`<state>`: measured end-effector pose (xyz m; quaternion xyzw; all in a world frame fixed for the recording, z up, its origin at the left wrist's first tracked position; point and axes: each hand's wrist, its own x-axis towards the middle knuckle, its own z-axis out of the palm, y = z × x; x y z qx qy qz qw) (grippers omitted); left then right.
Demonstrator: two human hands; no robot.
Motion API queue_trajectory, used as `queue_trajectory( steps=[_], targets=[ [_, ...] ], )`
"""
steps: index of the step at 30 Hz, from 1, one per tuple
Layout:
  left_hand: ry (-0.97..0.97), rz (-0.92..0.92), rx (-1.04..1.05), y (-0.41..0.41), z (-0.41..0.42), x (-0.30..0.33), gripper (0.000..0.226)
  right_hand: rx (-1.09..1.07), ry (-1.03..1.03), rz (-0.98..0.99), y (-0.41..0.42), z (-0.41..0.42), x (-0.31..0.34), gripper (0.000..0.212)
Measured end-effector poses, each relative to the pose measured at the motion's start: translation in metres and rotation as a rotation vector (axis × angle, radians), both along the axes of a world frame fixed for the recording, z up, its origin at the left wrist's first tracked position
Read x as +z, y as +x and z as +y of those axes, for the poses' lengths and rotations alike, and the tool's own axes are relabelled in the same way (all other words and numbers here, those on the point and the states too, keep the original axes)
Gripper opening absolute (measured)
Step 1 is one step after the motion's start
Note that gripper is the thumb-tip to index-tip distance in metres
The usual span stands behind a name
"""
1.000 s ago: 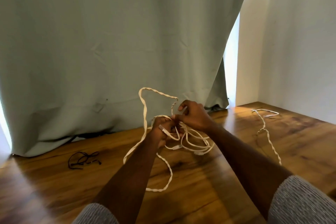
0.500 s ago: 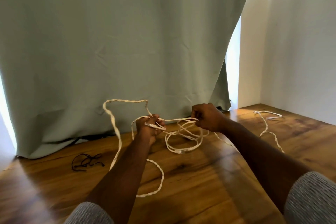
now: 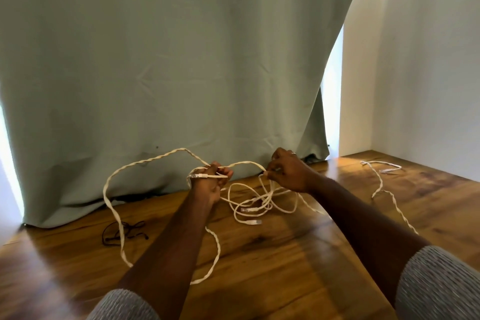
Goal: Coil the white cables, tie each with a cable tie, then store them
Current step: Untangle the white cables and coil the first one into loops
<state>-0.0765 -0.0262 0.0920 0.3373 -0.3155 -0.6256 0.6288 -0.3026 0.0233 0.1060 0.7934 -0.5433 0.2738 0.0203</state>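
A tangle of white cables (image 3: 249, 205) hangs between my hands above the wooden table (image 3: 272, 262). My left hand (image 3: 211, 182) grips a cable near its plug end, with a twisted loop arching up and out to the left. My right hand (image 3: 288, 173) pinches a strand at the same height, about a hand's width to the right. Loose loops and two plugs dangle below and lie on the wood. Another twisted white cable (image 3: 381, 184) lies at the far right of the table.
A black cable tie bundle (image 3: 124, 232) lies on the table at the left, partly under the white loop. A grey-green curtain (image 3: 168, 73) hangs behind the table. A white wall (image 3: 428, 60) stands to the right.
My hands have pulled apart sideways, stretching a strand between them. The twisted loop on the left has swung wider, and the hanging loops have dropped lower.
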Motion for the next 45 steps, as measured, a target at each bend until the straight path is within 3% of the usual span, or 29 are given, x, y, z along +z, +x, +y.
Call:
queue_trajectory(
  steps=[3, 5, 7, 13, 19, 23, 27, 32, 37, 39, 42, 45],
  targets=[
    [-0.058, -0.016, -0.146, -0.003, 0.005, -0.005, 0.018, -0.052, -0.025, -0.117, 0.0, -0.004, 0.012, 0.021],
    [-0.084, -0.124, -0.236, -0.009, 0.01, -0.008, 0.021, -0.105, -0.062, -0.17, -0.002, -0.008, 0.019, 0.018],
    [-0.092, -0.223, -0.293, -0.015, 0.019, -0.007, 0.023, -0.149, -0.1, -0.175, -0.004, -0.011, 0.023, 0.017],
    [-0.097, -0.292, -0.469, -0.032, 0.041, -0.014, 0.03, -0.282, -0.205, -0.194, -0.014, -0.008, 0.03, 0.019],
    [-0.299, -0.6, -0.319, -0.062, 0.048, -0.009, 0.024, 0.009, -0.172, -0.119, 0.001, -0.004, 0.032, 0.014],
    [-0.326, -0.763, -0.225, -0.073, 0.037, -0.004, 0.025, 0.091, -0.129, -0.105, 0.008, 0.0, 0.035, 0.012],
    [-0.297, -0.677, -0.194, -0.072, 0.036, -0.006, 0.018, 0.11, -0.092, -0.098, 0.008, 0.006, 0.027, 0.02],
    [-0.242, -0.707, -0.225, -0.071, 0.033, -0.008, 0.012, 0.148, -0.083, -0.155, -0.003, 0.013, 0.005, 0.037],
    [-0.211, -0.661, -0.257, -0.075, 0.032, -0.007, 0.018, 0.213, -0.089, -0.17, -0.007, 0.024, -0.001, 0.048],
    [-0.2, -0.708, -0.223, -0.073, 0.027, -0.006, 0.017, 0.169, -0.089, -0.133, -0.008, 0.023, -0.003, 0.044],
    [-0.165, -0.664, -0.162, -0.073, 0.022, -0.002, 0.008, 0.097, -0.189, -0.099, -0.014, 0.019, -0.011, 0.021],
    [-0.155, -0.607, -0.076, -0.069, 0.022, 0.005, 0.017, 0.09, -0.31, -0.03, -0.013, 0.018, -0.013, 0.006]
  ],
)
